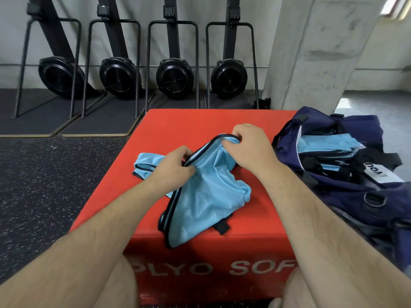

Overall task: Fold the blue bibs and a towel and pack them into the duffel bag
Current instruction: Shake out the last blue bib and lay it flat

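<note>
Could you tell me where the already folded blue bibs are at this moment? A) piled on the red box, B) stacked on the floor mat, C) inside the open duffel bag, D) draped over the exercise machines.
C: the folded blue bibs lie stacked inside the open duffel bag, while both hands work another bib on the red box.

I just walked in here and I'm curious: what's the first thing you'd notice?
The big red padded box in the middle, with a crumpled light-blue bib on top that both hands, left and right, are pinching. To its right sits an open navy duffel bag holding folded blue bibs.
</note>
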Available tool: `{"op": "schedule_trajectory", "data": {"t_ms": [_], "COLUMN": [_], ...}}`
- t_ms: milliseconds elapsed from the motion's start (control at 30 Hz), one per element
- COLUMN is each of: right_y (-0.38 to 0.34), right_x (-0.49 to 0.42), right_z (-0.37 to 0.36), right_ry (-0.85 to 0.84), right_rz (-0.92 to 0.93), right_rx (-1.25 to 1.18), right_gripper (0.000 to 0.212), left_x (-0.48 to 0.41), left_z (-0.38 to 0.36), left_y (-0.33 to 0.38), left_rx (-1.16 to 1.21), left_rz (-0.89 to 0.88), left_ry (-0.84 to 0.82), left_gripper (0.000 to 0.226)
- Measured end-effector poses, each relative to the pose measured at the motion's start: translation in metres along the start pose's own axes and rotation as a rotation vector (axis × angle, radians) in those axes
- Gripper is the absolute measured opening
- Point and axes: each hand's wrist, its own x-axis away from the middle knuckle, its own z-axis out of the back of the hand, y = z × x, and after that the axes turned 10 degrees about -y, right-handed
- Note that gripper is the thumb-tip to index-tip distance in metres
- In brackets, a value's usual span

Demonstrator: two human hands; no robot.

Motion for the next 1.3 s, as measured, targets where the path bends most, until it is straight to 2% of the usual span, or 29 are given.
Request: {"op": "schedule_trajectory", "data": {"t_ms": [133,233,333,367,433,500,533,667,833,967,1100,1300], "right_y": [0.003,0.004,-0.007,-0.015,-0.027,-0.037,-0.041,-0.052,-0.063,-0.062,-0.068,-0.08], "right_x": [0.006,0.014,0.023,0.026,0.028,0.03,0.031,0.037,0.026,0.018,0.008,0.002], "right_z": [0.011,0.02,0.02,0.016,0.01,0.009,0.01,0.023,0.054,0.079,0.102,0.134], "right_ry": [0.05,-0.023,-0.221,-0.243,-0.231,-0.194,-0.182,-0.117,-0.12,-0.158,-0.15,-0.112], "right_rz": [-0.074,-0.072,0.128,0.202,0.286,0.279,0.252,0.205,0.225,0.214,0.191,0.162], "right_rx": [0.027,0.16,0.247,0.218,0.124,0.084,0.076,0.046,0.208,0.321,0.359,0.4], "right_gripper": [0.03,0.015,0.066,0.071,0.052,0.019,0.012,0.017,0.021,0.021,0.024,0.026], "left_x": [0.0,0.001,0.004,0.006,0.011,0.017,0.021,0.038,0.048,0.048,0.048,0.043], "left_z": [0.008,0.017,0.031,0.035,0.041,0.048,0.051,0.057,0.076,0.1,0.124,0.167], "left_y": [-0.004,0.005,0.024,0.03,0.042,0.049,0.05,0.038,0.028,0.039,0.062,0.09], "left_rx": [0.01,-0.086,-0.166,-0.17,-0.191,-0.223,-0.237,-0.442,-0.402,-0.538,-0.619,-0.552], "left_rz": [-0.009,-0.107,-0.217,-0.24,-0.298,-0.342,-0.347,-0.215,-0.151,-0.132,-0.176,-0.224], "left_ry": [0.09,0.132,0.092,0.065,0.016,-0.018,-0.035,-0.159,-0.064,-0.075,-0.033,0.115], "left_gripper": [0.003,0.011,0.014,0.014,0.012,0.006,0.005,0.03,0.019,0.021,0.018,0.015]}}
